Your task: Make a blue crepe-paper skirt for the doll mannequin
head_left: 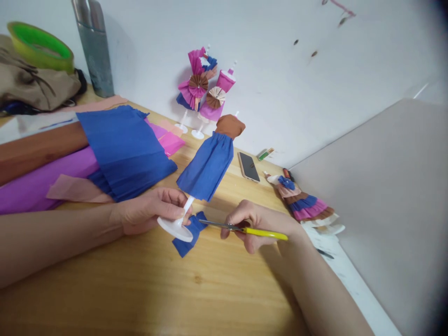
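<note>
A small dress form with a brown top and a gathered blue paper skirt tilts to the right above the table. My left hand is closed round its white stand, just above the round base. My right hand holds yellow-handled scissors, their blades pointing left toward the stand, below the skirt hem. The blades look closed. Behind the base and blade tips, a blue paper scrap lies on the wooden table.
Blue paper covers brown and purple rolls at the left. Two decorated forms stand by the wall. A phone lies behind my right hand; a layered dress form is at the right. A flask stands back left.
</note>
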### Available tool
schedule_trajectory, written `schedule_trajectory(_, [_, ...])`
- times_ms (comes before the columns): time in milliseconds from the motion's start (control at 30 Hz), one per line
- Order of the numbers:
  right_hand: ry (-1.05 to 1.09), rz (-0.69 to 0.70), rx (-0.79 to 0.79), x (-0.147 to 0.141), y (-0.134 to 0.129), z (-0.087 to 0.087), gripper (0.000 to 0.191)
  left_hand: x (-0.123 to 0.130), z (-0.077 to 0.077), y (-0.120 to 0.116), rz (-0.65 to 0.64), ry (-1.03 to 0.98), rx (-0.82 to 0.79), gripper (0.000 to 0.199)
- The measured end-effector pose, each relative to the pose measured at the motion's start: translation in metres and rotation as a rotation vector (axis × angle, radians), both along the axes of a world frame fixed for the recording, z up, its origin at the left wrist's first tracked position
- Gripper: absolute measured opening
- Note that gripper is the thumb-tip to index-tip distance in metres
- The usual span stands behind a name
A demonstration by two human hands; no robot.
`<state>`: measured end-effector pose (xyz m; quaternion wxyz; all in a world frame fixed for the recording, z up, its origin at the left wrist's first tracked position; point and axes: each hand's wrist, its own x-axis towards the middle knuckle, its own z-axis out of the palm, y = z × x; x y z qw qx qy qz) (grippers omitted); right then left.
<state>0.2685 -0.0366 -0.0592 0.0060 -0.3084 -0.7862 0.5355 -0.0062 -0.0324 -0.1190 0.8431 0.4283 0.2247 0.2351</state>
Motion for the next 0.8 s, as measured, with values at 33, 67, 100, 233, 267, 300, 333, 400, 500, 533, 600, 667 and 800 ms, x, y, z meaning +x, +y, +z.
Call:
schedule_trajectory(33, [0.0, -0.007, 0.008, -0.001, -0.001, 0.001, 0.081, 0.0, 0.0, 0.0, 0.003, 0.008, 0.005, 0.033])
schedule_trajectory(67, [0.001, -0.017, 0.026, -0.001, -0.003, 0.003, 0.08, 0.001, 0.0, 0.0, 0.007, 0.011, 0.007, 0.034])
schedule_trajectory(100, [0.005, -0.029, 0.046, -0.003, -0.004, 0.005, 0.08, 0.001, 0.001, 0.0, 0.012, 0.011, 0.006, 0.035])
schedule_trajectory(233, [0.024, -0.063, 0.073, -0.009, -0.008, 0.01, 0.081, 0.002, 0.001, -0.001, 0.044, 0.02, 0.001, 0.035])
schedule_trajectory(267, [0.03, -0.072, 0.068, -0.011, -0.009, 0.01, 0.081, 0.002, 0.001, -0.001, 0.046, 0.021, 0.002, 0.035])
schedule_trajectory(300, [0.034, -0.083, 0.057, -0.012, -0.009, 0.009, 0.081, 0.002, 0.001, -0.001, 0.044, 0.021, 0.003, 0.035])
schedule_trajectory(333, [0.04, -0.094, 0.047, -0.013, -0.008, 0.008, 0.081, 0.002, 0.001, -0.001, 0.041, 0.017, 0.004, 0.035])
schedule_trajectory(400, [0.05, -0.111, 0.026, -0.014, -0.007, 0.005, 0.079, 0.002, 0.001, -0.001, 0.032, 0.009, 0.003, 0.035])
schedule_trajectory(500, [0.075, -0.13, 0.016, -0.014, -0.006, 0.0, 0.076, 0.002, 0.002, 0.0, 0.021, -0.001, 0.006, 0.034])
schedule_trajectory(533, [0.081, -0.135, 0.017, -0.013, -0.005, -0.002, 0.076, 0.002, 0.002, 0.0, 0.019, -0.004, 0.008, 0.033])
schedule_trajectory(600, [0.089, -0.132, 0.014, -0.013, -0.005, -0.004, 0.075, 0.003, 0.002, 0.0, 0.018, -0.009, 0.01, 0.033])
schedule_trajectory(667, [0.101, -0.131, 0.025, -0.013, -0.005, -0.006, 0.072, 0.003, 0.001, -0.001, 0.02, -0.003, 0.016, 0.033])
schedule_trajectory(800, [0.129, -0.139, 0.052, -0.014, -0.004, -0.009, 0.069, 0.002, 0.001, -0.002, 0.025, 0.018, 0.016, 0.033])
